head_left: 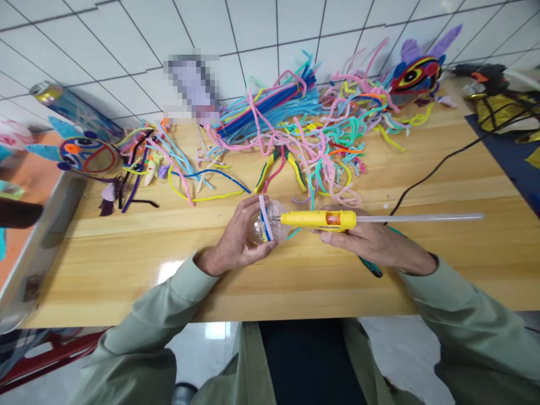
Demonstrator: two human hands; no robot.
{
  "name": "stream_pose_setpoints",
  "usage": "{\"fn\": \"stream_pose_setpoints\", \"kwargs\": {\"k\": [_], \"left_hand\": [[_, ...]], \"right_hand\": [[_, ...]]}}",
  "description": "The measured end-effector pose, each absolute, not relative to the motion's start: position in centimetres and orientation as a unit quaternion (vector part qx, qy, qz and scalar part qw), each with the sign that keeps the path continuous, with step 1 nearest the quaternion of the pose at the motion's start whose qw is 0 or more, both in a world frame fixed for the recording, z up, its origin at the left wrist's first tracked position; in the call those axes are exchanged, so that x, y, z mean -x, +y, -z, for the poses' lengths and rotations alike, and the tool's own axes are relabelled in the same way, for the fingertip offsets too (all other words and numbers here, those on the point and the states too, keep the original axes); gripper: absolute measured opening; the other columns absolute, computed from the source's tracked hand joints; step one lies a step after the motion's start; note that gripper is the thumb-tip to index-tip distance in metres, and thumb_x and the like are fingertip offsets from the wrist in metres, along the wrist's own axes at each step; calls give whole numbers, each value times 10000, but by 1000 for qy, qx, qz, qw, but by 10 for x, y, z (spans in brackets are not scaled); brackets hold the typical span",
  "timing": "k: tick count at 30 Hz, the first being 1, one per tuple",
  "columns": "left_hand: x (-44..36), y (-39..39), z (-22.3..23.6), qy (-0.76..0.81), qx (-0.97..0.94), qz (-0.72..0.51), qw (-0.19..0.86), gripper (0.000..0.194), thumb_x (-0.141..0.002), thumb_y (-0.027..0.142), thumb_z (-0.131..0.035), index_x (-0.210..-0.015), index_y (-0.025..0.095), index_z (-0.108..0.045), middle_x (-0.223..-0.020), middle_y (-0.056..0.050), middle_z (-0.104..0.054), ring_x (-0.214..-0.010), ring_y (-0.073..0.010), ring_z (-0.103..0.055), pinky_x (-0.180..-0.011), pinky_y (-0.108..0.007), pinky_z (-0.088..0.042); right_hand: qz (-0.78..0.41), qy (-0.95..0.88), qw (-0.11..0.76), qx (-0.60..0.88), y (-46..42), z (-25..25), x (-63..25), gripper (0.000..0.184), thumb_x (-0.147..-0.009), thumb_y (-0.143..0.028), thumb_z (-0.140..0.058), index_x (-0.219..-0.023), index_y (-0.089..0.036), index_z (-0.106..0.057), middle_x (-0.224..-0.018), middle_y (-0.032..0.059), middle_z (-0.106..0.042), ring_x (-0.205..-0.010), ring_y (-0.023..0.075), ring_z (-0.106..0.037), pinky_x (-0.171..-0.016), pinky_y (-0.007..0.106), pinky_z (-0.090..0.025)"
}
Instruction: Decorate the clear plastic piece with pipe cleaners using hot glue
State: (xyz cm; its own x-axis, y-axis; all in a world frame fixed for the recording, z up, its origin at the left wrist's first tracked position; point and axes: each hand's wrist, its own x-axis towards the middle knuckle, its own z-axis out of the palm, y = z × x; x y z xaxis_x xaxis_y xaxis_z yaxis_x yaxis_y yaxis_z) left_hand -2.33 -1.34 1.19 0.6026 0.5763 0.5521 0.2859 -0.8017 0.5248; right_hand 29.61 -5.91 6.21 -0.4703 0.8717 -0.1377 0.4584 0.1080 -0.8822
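My left hand [237, 237] is closed round a small clear plastic bottle [278, 229], which has white, blue and yellow pipe cleaner strips [265, 218] across it. In my right hand [371, 239] is a yellow hot glue gun [312, 219], with a long clear glue stick [422, 217] sticking out of its back end. The gun's nozzle points left and meets the strips on the bottle, or comes very near them. My right palm hides the gun's handle. Partly under my right wrist lies a dark tool handle with teal edging [371, 266].
Pliers with yellow-green handles [266, 171] lie beyond my hands, before a heap of pipe cleaners [270, 115]. Decorated bottle faces stand left [90, 154] and right [415, 81]. A black cord [430, 172] crosses the table's right side. A can [78, 109] leans at left.
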Motion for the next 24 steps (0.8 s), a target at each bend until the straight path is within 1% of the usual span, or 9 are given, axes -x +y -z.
{"fn": "stream_pose_setpoints", "kwargs": {"k": [3,6,11,13,17,21,24], "left_hand": [[24,-13,-12,247,-876,-368,190,802,-960,459,-776,-1632,255,-388,-1487,-185,-603,-1425,-377,-591,-1168,-626,-534],[25,-13,-13,250,-876,-368,188,785,-969,487,-761,-1624,253,-398,-1469,-182,-605,-1412,-378,-595,-1153,-622,-541],[25,-13,-14,257,-876,-363,186,758,-975,507,-745,-1607,238,-424,-1464,-189,-597,-1405,-372,-593,-1154,-618,-539],[25,-14,-14,259,-876,-362,187,752,-976,509,-740,-1604,234,-430,-1458,-190,-599,-1404,-369,-593,-1155,-619,-537],[25,-14,-14,268,-875,-358,185,743,-979,537,-724,-1603,252,-437,-1459,-185,-603,-1400,-374,-600,-1153,-638,-530],[26,-14,-13,272,-875,-356,185,758,-971,545,-732,-1601,251,-431,-1467,-188,-596,-1400,-387,-596,-1152,-645,-525],[27,-14,-13,273,-878,-349,182,757,-977,554,-722,-1605,259,-418,-1467,-185,-594,-1406,-390,-592,-1150,-645,-526]], "right_hand": [[-457,-722,209,476,-60,-64,-294,473,-1025,-683,-578,-994,-257,-781,-947,73,-775,-886,283,-709,-877,436,-586],[-463,-724,208,467,-60,-66,-293,475,-1032,-674,-561,-1045,-261,-795,-972,64,-782,-893,279,-712,-900,441,-586],[-470,-721,212,463,-58,-65,-291,456,-1021,-658,-594,-1041,-264,-822,-849,59,-758,-939,304,-732,-930,445,-608],[-477,-716,211,464,-58,-65,-290,459,-1014,-664,-599,-1045,-269,-831,-834,58,-763,-929,308,-739,-907,440,-619],[-486,-713,198,466,-57,-64,-290,446,-1013,-647,-601,-1058,-270,-835,-869,44,-785,-888,290,-743,-867,421,-623],[-487,-717,200,457,-55,-62,-289,437,-1026,-629,-592,-997,-260,-824,-776,26,-737,-814,265,-720,-812,397,-615],[-483,-717,212,455,-55,-59,-288,453,-1026,-645,-593,-1008,-249,-812,-740,20,-709,-728,240,-672,-752,380,-606]]}}
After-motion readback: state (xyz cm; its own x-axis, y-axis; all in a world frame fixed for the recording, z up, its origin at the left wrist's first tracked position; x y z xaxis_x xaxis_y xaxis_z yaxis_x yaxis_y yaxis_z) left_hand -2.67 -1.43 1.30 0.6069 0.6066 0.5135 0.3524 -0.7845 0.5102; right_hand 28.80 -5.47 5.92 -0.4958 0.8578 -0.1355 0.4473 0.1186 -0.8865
